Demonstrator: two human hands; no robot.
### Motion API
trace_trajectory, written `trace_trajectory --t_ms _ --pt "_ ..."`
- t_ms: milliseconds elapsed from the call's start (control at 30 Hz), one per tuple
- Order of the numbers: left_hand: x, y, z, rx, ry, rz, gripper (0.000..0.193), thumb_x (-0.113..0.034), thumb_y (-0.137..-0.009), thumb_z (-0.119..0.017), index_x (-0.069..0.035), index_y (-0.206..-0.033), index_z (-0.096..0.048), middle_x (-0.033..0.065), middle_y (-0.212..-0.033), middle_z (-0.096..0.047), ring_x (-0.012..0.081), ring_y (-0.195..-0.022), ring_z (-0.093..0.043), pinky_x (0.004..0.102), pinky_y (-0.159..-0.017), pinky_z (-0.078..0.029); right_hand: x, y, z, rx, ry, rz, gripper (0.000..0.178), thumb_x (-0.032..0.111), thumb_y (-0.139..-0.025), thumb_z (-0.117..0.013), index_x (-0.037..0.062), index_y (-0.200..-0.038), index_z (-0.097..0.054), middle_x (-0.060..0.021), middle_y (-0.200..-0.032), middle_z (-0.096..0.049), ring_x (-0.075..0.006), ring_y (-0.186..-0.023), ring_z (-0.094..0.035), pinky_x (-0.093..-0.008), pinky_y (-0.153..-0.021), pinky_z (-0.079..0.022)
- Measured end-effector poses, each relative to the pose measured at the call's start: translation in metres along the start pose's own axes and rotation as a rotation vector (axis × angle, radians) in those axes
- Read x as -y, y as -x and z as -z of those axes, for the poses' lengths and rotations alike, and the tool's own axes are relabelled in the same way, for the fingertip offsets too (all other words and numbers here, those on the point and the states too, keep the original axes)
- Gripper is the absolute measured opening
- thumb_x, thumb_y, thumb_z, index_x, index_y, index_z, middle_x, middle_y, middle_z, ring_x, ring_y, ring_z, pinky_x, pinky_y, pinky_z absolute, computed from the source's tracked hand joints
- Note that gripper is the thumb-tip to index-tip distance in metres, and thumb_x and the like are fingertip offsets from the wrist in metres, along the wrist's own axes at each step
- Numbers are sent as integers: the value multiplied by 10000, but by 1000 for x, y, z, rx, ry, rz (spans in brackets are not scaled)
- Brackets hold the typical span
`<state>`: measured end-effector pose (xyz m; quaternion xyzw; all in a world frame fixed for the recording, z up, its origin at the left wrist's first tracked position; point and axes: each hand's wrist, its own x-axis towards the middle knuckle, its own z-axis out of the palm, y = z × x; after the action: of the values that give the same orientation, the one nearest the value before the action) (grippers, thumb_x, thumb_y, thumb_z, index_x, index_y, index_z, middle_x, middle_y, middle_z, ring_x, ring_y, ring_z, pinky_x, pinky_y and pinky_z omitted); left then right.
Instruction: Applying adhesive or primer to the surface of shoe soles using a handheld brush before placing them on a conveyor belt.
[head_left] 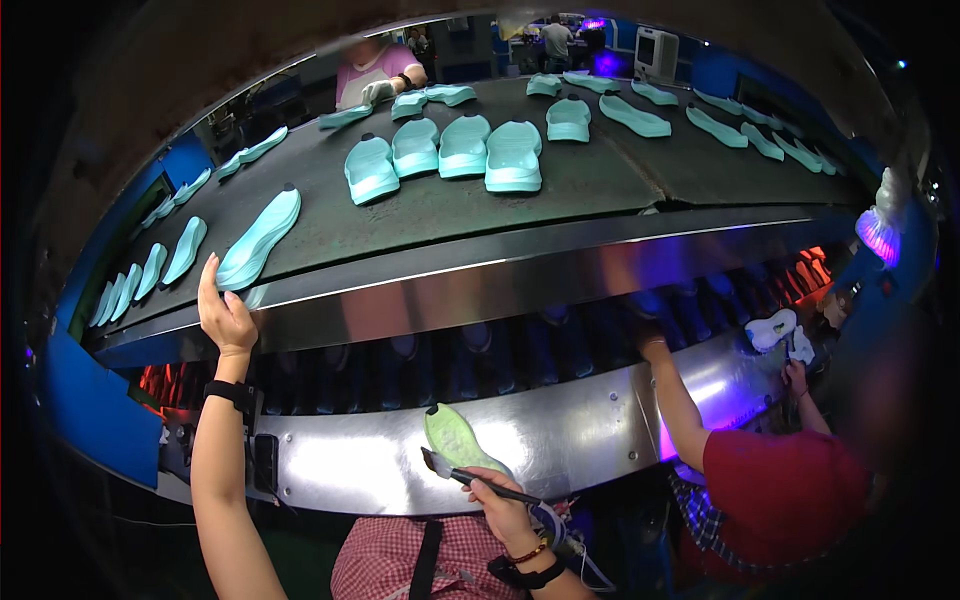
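Note:
My left hand is raised to the upper belt's front edge, its fingers and thumb around the lower end of a mint-green shoe sole. That sole lies tilted on the belt, a small dark tab at its far end. Low in front of me, my right hand grips a black-handled brush, its flat bristles pointing left. A pale yellow-green shoe sole rests on the metal ledge just behind the brush; the hand and brush partly cover its near end.
The dark upper belt carries several mint soles. Below it, a lower line of dark shapes runs behind the metal ledge. A co-worker in red reaches in at right, near white shoe parts. Another person handles soles across the belt.

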<state>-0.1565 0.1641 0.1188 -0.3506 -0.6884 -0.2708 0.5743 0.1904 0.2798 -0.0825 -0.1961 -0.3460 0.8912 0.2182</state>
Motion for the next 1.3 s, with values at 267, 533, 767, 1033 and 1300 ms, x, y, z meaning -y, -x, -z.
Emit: trace_trajectory --t_ms 267,533,767,1033,1300 --pt "3 -1 8 143 -18 20 353 -115 -716 -358 5 -992 -542 173 -1077 -532 333 -984 -508 364 -849 -393 -18 -5 2 35 -109 -133 261 61 -834 -521 -55 -1068 -506 -143 -969 -580 -188 -849 -595 -244 -720 -483" --pt "5 -1 4 131 -29 -40 383 -136 -704 -371 -4 -1023 -537 157 -1052 -549 315 -977 -510 413 -915 -333 -37 -16 -9 -24 -59 -172 241 58 -834 -507 -64 -1042 -510 -151 -941 -586 -193 -829 -596 -263 -726 -479" --pt "2 -3 4 101 44 -96 355 -100 -685 -413 -8 -995 -560 134 -965 -572 307 -904 -532 380 -834 -391 -62 -39 -31 -65 -6 -41 230 54 -831 -503 -61 -1029 -516 -153 -934 -589 -197 -803 -598 -267 -715 -481" --pt "2 0 -1 33 91 -94 372 -114 -635 -478 -25 -979 -587 112 -973 -583 272 -870 -560 356 -769 -425 -78 -51 -74 -250 200 96 211 130 -787 -584 -6 -947 -606 -48 -876 -599 -89 -747 -533 -207 -664 -433" --pt "5 -1 -5 -62 203 -54 283 -159 -631 -534 -72 -889 -615 65 -923 -574 202 -839 -551 316 -722 -419 -88 -37 -101 -335 301 140 216 106 -807 -539 1 -993 -570 -55 -942 -584 -120 -826 -535 -253 -708 -422"
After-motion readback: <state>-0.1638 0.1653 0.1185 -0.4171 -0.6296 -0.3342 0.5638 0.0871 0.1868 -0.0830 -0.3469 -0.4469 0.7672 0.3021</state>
